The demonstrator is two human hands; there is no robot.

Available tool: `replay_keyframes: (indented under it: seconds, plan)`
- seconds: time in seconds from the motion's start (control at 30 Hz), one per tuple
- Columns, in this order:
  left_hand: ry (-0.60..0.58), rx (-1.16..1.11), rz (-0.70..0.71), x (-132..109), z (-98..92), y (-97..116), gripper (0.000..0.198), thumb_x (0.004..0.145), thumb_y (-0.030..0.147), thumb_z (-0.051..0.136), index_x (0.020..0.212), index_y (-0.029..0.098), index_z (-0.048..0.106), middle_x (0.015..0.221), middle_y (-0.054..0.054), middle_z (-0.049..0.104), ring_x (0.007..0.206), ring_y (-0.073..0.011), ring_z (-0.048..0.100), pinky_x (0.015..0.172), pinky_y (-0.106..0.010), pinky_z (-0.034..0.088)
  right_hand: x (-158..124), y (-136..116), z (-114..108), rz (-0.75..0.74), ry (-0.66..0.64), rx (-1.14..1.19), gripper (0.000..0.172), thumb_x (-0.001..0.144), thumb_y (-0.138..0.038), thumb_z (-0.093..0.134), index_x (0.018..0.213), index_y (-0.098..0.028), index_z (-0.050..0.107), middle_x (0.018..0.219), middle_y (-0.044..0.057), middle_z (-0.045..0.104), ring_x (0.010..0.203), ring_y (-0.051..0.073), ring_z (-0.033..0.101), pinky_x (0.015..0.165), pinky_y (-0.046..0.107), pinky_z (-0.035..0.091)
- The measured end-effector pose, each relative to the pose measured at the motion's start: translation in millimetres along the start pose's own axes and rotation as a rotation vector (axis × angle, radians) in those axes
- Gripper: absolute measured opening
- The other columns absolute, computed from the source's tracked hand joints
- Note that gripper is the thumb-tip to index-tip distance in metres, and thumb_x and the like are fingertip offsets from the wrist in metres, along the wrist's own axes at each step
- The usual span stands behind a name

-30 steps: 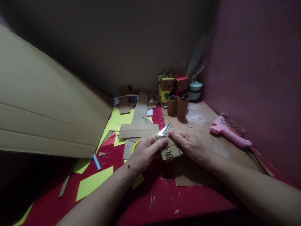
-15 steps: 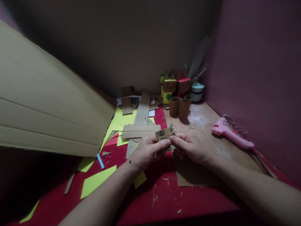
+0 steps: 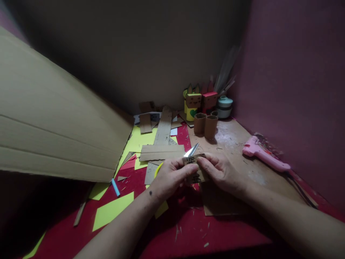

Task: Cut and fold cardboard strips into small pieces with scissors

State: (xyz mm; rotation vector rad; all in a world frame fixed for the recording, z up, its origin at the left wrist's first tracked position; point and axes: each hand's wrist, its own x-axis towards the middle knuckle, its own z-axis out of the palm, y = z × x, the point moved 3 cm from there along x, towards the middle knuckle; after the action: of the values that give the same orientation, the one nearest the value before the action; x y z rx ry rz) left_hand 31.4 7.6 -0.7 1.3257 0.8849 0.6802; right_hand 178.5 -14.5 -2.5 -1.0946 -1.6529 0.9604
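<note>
A small piece of brown cardboard (image 3: 194, 176) with black printed characters is held between my two hands over the red table. My left hand (image 3: 174, 176) pinches its left side, thumb on top. On the right side, my right hand (image 3: 219, 171) grips it, thumb pressed on the upper edge. Just beyond the piece lie scissors (image 3: 192, 149), blade tips pointing away to the right; part of a yellow handle shows beside my left hand, and the rest is hidden. Below my right hand is a flat brown cardboard sheet (image 3: 222, 203).
Cardboard strips (image 3: 163, 126) and yellow paper (image 3: 114, 210) are scattered to the left, near a large cardboard panel (image 3: 61, 118). A pink glue gun (image 3: 265, 154) lies right. Cardboard tubes (image 3: 211, 126), a yellow cardboard figure (image 3: 192, 104) and a lidded pot (image 3: 224, 107) stand behind.
The cardboard piece has been turned in my hands, so its printing now runs downward. More of the scissors' blades and a bit of yellow handle have come into sight.
</note>
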Motion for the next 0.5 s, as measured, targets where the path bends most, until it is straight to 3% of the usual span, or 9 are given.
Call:
replay_keyframes:
  seconds: [0.1,0.2,0.3,0.5]
  plan:
    - [0.043,-0.041,0.062,-1,0.6,3,0.017,0.075,0.031,0.065,0.073,0.014,0.069,0.054,0.004,0.055,0.045,-0.0053,0.042,0.044,-0.018,0.032,0,3,1,0.015,-0.011,0.061,0.027,0.092,-0.039,0.044,0.08,-0.018,0.058,0.072,0.001,0.055,0.065,0.013,0.049,0.061,0.025,0.04]
    - [0.093,-0.065,0.105,-1,0.9,6,0.017,0.076,0.03,0.064,0.072,0.014,0.067,0.053,0.005,0.053,0.046,-0.0048,0.041,0.046,-0.017,0.033,2,5,3,0.078,-0.051,0.263,0.021,0.089,-0.038,0.05,0.087,-0.019,0.058,0.076,0.0,0.056,0.064,0.011,0.05,0.059,0.023,0.042]
    - [0.123,-0.048,0.115,0,-1.5,7,0.018,0.078,0.029,0.062,0.069,0.014,0.065,0.05,0.005,0.052,0.042,-0.0047,0.041,0.042,-0.017,0.031,5,6,8,0.139,-0.1,0.407,0.019,0.085,-0.035,0.058,0.095,-0.019,0.056,0.067,-0.003,0.054,0.051,0.009,0.048,0.049,0.022,0.041]
    - [0.03,-0.029,-0.002,4,-3.0,4,0.012,0.077,0.024,0.065,0.069,0.015,0.063,0.044,0.005,0.053,0.034,-0.004,0.038,0.034,-0.016,0.023,8,12,7,0.264,-0.009,0.487,0.022,0.08,-0.033,0.063,0.094,-0.018,0.056,0.068,-0.001,0.06,0.042,0.007,0.05,0.038,0.018,0.041]
